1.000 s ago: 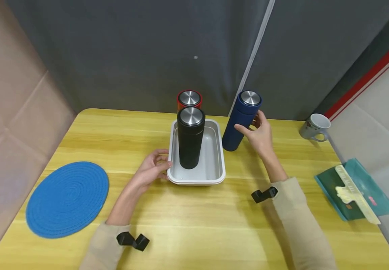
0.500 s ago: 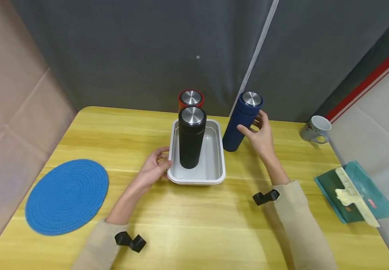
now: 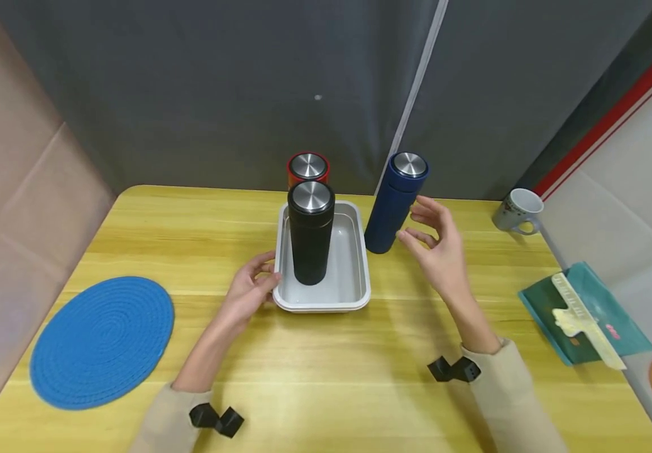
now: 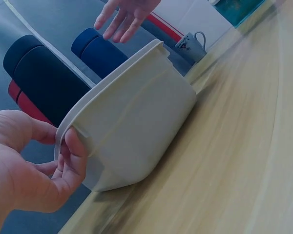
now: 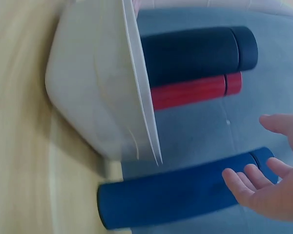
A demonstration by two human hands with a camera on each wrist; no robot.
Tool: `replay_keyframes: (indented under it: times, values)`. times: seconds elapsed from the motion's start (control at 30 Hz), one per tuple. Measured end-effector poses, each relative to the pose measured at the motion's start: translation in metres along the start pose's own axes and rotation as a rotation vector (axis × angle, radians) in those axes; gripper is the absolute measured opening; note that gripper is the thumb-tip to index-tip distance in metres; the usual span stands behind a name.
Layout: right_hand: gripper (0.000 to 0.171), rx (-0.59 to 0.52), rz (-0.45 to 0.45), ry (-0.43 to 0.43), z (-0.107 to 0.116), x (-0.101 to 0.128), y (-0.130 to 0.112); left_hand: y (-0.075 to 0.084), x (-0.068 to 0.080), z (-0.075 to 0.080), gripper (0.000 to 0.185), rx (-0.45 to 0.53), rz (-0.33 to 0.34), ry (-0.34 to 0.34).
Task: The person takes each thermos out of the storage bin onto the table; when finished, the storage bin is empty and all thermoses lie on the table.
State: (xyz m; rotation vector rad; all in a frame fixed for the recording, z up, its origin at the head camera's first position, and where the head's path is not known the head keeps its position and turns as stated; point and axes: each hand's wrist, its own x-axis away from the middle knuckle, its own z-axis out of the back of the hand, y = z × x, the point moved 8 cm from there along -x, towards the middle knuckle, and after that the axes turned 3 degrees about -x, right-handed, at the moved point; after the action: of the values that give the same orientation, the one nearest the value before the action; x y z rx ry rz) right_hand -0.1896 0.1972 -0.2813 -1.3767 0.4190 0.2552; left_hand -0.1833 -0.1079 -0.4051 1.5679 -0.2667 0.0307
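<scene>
Just left of the frame's centre in the head view, the left hand [image 3: 249,292] pinches the near-left corner of the white tray [image 3: 354,296]; the left wrist view shows the thumb and curled fingers [image 4: 74,155] clamped over its rim. The tray sits on the yellow table [image 3: 326,371] with a black flask [image 3: 310,233] standing upright inside it and a red flask [image 3: 307,168] just behind, at the tray's far edge.

Right of centre, the right hand [image 3: 439,248] hangs released, fingers [image 5: 244,187] spread and loosely bent, near the blue flask [image 3: 396,201] but not touching it. The blue flask stands upright on the table just beside the tray's right wall, outside it.

To handle the blue flask well, the fingers should probably wrap its mid-body rather than the steel cap, keeping it vertical; it is tall and narrow and looks easy to topple. The left hand's hold on the rim seems worth keeping firm, since the tray is light and the black flask in it could rock if the tray slides.

At the left edge lies a blue woven mat [image 3: 102,340]; a mug [image 3: 518,211] stands at the far right.
</scene>
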Motion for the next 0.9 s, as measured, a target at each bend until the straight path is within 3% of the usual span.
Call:
replay_keyframes:
  times: [0.27, 0.6, 0.9]
  values:
    - [0.061, -0.054, -0.054, -0.145, -0.04, 0.008, 0.007, 0.0, 0.001, 0.001, 0.053, -0.019, 0.012, -0.024]
    - [0.07, -0.042, -0.026, -0.339, -0.088, 0.011, 0.006, 0.0, -0.002, -0.002, 0.054, -0.022, 0.016, -0.047]
    - [0.077, -0.05, -0.077, -0.346, -0.116, 0.005, 0.014, 0.001, -0.001, 0.001, 0.054, -0.02, 0.016, -0.048]
